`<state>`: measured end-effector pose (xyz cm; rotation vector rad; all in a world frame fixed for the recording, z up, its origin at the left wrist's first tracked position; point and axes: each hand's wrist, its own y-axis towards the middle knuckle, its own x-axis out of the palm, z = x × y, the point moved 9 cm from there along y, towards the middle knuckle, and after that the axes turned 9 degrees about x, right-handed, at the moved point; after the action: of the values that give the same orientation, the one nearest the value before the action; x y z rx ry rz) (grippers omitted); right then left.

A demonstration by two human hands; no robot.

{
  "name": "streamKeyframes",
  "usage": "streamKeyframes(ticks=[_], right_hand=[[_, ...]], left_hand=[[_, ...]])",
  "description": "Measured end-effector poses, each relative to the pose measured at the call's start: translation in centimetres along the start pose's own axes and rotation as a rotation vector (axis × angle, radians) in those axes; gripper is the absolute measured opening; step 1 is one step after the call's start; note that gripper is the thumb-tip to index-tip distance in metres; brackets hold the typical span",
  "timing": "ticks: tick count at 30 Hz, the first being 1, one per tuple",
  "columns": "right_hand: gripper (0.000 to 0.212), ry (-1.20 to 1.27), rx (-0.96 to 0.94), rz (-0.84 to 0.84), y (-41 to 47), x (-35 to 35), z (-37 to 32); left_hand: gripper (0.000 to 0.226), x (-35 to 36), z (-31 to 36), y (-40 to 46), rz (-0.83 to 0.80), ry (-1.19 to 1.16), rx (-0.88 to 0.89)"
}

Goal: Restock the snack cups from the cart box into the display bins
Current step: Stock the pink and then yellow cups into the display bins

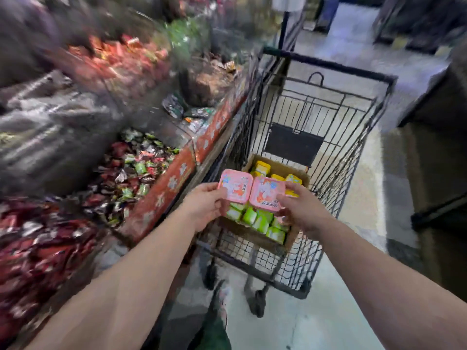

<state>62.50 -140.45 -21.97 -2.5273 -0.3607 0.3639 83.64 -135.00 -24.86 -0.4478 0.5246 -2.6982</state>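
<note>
Pink snack cups (pixel 250 190), one pinched in the left hand (pixel 204 205) and one in the right hand (pixel 302 209), hover side by side above the cart box (pixel 278 170), display bins (pixel 161 190) to its left.

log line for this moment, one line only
left hand: holds pink cup | right hand: holds second pink cup | over box

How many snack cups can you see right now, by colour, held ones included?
Pink cups, one held in each hand: 2
Green cups in the box: about 7
Yellow cups in the box: about 5
Total: about 14; more may be hidden underneath.
</note>
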Motion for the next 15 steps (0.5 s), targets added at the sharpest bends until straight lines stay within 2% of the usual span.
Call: streamKeyframes(ticks=[3,6,10,15], right_hand=[[0.019,-0.079,-0.104,-0.077,-5.3,4.4,-2.5],[0.024,-0.127,-0.169,-0.232,-9.7,11.5,-5.2],[0.047,-0.179,-0.251,-0.492,-16.8,24.3,-7.6],[0.043,-0.280,-0.306,-0.736,-28.2,42.0,-6.1]], left_hand=[[0.011,-5.2,2.5,-6.9,0.089,-0.038,0.064],[0.022,-11.5,5.4,-13.8,0.153,-0.101,0.145],[0.019,-22.5,8.1,-23.9,0.354,-0.165,0.267],[0.017,-38.6,7.6,-38.4,0.626,-0.256,0.376]])
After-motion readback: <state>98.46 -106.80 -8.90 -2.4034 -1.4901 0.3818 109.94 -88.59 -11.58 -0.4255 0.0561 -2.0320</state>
